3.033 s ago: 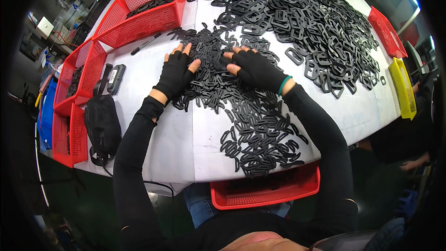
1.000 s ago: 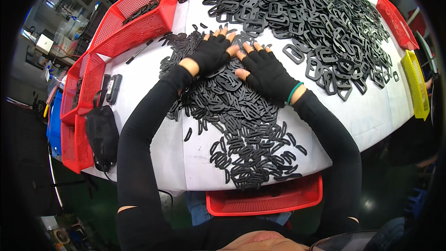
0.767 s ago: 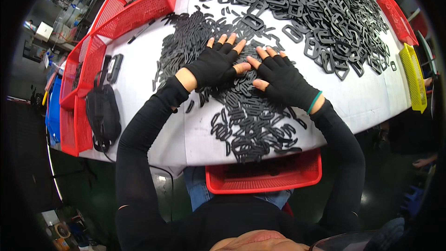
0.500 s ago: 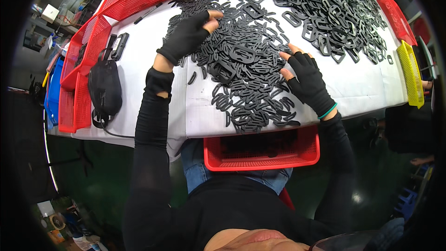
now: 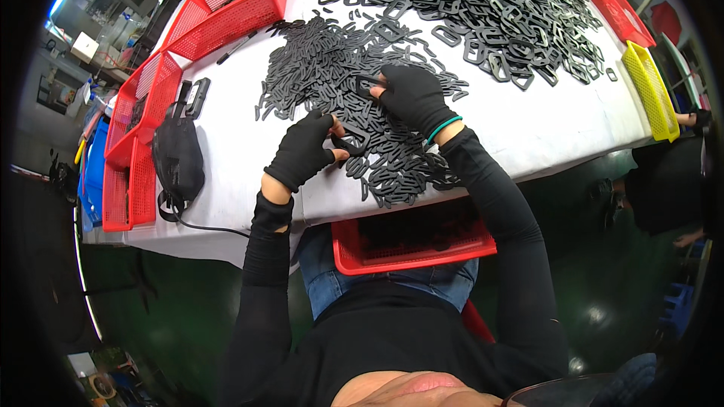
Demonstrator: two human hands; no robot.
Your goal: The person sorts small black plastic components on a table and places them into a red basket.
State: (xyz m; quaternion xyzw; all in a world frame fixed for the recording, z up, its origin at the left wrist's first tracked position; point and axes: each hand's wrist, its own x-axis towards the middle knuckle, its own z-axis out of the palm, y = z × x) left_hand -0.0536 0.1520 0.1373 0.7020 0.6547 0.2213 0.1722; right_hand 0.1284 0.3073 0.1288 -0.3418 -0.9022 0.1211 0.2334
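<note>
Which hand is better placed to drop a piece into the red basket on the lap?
Left, probably. The left hand already pinches a black rectangular piece near the table edge, above the red basket. The right hand rests farther up on the pile.

Head-worn fisheye, looking steeply down over the desk (image 5: 528,132) from the seated person's own eye level.

The single view faces forward and down: the person's chest and lap fill the lower edge, both forearms rise from there toward the middle, and the desk spreads across the upper half, near enough for the left hand (image 5: 305,149) and right hand (image 5: 411,94) to sit close to centre. Straight desk edges bow toward the dark round rim. There is no second view to compare.
</note>
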